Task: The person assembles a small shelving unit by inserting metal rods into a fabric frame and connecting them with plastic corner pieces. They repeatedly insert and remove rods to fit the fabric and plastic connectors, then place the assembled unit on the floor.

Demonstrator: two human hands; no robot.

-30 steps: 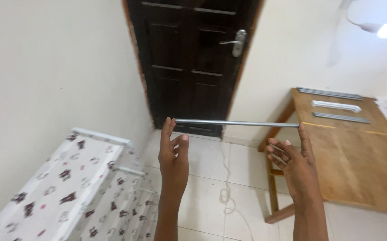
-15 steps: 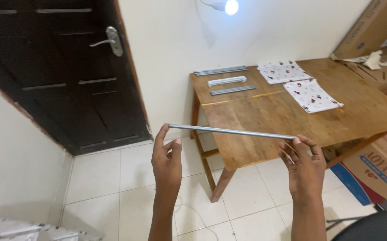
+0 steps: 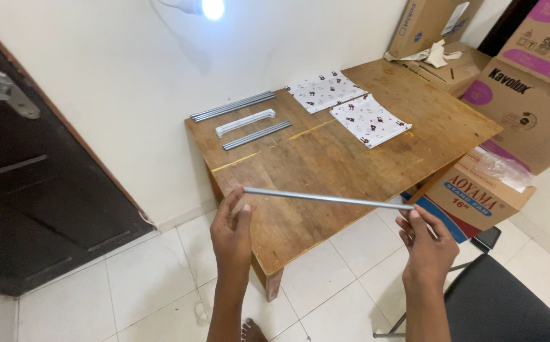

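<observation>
A thin, straight grey metal rod point(image 3: 329, 199) is held over the near edge of the wooden counter point(image 3: 351, 158). Its long axis runs roughly 9 to 3 o'clock, dipping slightly toward 3. The left hand point(image 3: 232, 229) is pinched on one end, the right hand point(image 3: 428, 246) on the other. More grey rods point(image 3: 232, 106), a white bracket point(image 3: 245, 122) and patterned cloths point(image 3: 369, 119) are laid at 12 o'clock, cardboard boxes point(image 3: 528, 95) at 2.

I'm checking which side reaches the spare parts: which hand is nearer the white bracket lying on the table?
Left. The left hand holds the metal rod at the table's near-left edge, below the white bracket. The right hand holds the rod's other end, farther off.
</observation>
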